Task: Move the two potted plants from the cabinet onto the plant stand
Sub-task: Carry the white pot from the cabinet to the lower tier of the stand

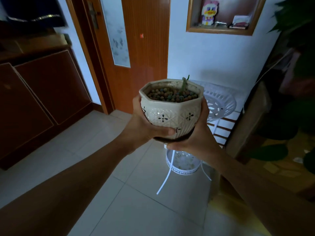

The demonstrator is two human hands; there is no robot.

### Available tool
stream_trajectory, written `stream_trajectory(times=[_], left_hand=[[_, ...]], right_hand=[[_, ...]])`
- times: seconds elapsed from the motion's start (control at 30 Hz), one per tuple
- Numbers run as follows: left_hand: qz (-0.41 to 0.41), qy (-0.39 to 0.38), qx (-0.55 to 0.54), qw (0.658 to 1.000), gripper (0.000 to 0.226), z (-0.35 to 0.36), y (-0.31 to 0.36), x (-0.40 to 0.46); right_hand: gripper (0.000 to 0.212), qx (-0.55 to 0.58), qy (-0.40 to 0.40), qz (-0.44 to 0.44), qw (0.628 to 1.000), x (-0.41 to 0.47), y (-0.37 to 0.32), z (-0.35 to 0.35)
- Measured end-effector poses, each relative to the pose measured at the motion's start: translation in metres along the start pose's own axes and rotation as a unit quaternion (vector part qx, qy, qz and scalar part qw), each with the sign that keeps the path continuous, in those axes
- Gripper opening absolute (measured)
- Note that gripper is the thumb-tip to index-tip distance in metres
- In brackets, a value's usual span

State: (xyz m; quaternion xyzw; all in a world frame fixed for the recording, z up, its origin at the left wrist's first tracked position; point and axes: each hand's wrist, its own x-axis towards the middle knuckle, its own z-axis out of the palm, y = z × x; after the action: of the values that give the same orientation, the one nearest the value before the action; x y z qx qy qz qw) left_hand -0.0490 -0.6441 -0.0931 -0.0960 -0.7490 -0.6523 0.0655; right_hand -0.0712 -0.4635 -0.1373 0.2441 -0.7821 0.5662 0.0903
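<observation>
A cream octagonal ceramic pot (171, 109) with black flower marks, filled with clay pebbles and one thin green stem, is held up in mid-air at the centre of the view. My left hand (144, 128) grips its left side and bottom. My right hand (197, 135) cups its right side and underside. Just behind and to the right stands the white metal plant stand (221, 101), with an upper round tray and a lower round tray (183, 165) near the floor. The pot hangs in front of the upper tray, not touching it.
A dark brown cabinet (42, 92) runs along the left wall. A wooden door (136, 48) stands behind the pot. A large leafy plant (293, 82) and wooden furniture crowd the right. A wall niche (221, 16) holds small items. Tiled floor (127, 193) lies below.
</observation>
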Motion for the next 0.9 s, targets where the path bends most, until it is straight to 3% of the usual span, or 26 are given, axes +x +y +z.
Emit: stream_trajectory(times=[0.53, 0.9], left_hand=[[0.062, 0.01, 0.0, 0.998, 0.116, 0.042, -0.211, -0.019], [0.062, 0.005, 0.007, 0.998, 0.113, 0.075, -0.302, -0.028]], right_hand=[[0.151, 0.014, -0.019, -0.056, 0.998, -0.06, 0.203, 0.052], [0.15, -0.002, -0.012, -0.049, 0.999, -0.097, 0.286, 0.061]])
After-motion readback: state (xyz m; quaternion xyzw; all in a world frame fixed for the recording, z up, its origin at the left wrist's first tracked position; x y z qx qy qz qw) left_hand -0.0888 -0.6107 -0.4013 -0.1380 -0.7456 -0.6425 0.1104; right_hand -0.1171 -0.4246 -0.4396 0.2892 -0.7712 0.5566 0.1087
